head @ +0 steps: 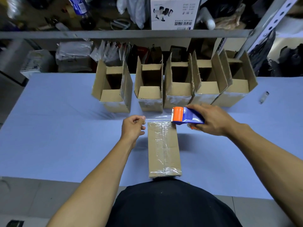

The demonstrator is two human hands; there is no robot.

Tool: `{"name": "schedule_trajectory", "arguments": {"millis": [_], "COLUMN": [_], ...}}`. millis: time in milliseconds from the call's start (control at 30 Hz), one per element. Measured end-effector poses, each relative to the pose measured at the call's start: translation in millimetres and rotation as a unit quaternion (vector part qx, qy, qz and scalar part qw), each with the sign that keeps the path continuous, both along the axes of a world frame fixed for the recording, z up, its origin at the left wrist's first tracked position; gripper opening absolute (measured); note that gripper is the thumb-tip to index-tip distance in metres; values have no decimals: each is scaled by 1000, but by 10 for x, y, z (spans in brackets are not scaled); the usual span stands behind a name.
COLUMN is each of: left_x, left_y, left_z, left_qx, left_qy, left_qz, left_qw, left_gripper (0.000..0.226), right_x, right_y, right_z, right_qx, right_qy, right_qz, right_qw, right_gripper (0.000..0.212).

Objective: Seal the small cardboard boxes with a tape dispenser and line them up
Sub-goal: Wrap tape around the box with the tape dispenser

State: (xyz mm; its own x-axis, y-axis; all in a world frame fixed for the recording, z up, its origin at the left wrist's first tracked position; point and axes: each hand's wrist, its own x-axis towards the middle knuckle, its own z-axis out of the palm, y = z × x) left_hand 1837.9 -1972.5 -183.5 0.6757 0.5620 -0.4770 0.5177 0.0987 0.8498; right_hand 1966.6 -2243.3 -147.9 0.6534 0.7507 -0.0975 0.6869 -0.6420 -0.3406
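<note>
From the head camera, the right hand [211,119] gripped the blue-and-orange tape dispenser [186,116], while the left hand [133,126] pinched the free end of a clear tape strip [158,118] stretched between them. Just below that strip lay the closed cardboard box [164,149]; beyond it stood five open boxes [177,84] in a row.

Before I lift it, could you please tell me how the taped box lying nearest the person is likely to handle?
The taped cardboard box probably feels stiff, since its faces look flat and closed. Glossy, wrinkled tape along its top could make that face somewhat slippery. Lying flat on the blue table, it seems unlikely to tip; its weight cannot be judged.
</note>
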Motion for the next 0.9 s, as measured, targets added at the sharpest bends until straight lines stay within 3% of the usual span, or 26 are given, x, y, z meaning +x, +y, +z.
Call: {"name": "schedule_trajectory", "arguments": {"millis": [333,433,467,500,600,667,700,800,900], "left_x": [57,41,25,12,-76,-131,-134,-131,-150], "left_y": [-320,-289,-267,-261,-357,-533,-635,-887,-927], "left_z": [-319,-324,-321,-303,-120,6,11,-50,-165], "left_qx": [-17,-116,-101,-56,184,334,382,441,472], "left_qy": [4,105,126,137,74,-53,-84,-6,36], "left_qz": [75,114,109,101,69,-59,-160,-414,-458], "left_qw": [997,981,981,984,978,939,906,796,753], "left_gripper": [27,96,104,97,55,43,50,99,110], "right_x": [-91,-149,-176,-200,-253,-274,-283,-316,-348], "right_y": [-97,-142,-150,-152,-136,-113,-95,-27,-58], "right_z": [-181,-176,-173,-173,-180,-180,-178,-174,-160], "right_qx": [-12,-9,-5,-2,0,-4,-9,-37,-35], "right_qy": [21,41,44,43,34,30,28,24,22], "right_qz": [-49,-64,-70,-75,-83,-80,-80,-77,-59], "right_qw": [999,997,997,996,996,996,996,996,997], "right_gripper": [62,62,62,62,61,61,60,56,51]}}
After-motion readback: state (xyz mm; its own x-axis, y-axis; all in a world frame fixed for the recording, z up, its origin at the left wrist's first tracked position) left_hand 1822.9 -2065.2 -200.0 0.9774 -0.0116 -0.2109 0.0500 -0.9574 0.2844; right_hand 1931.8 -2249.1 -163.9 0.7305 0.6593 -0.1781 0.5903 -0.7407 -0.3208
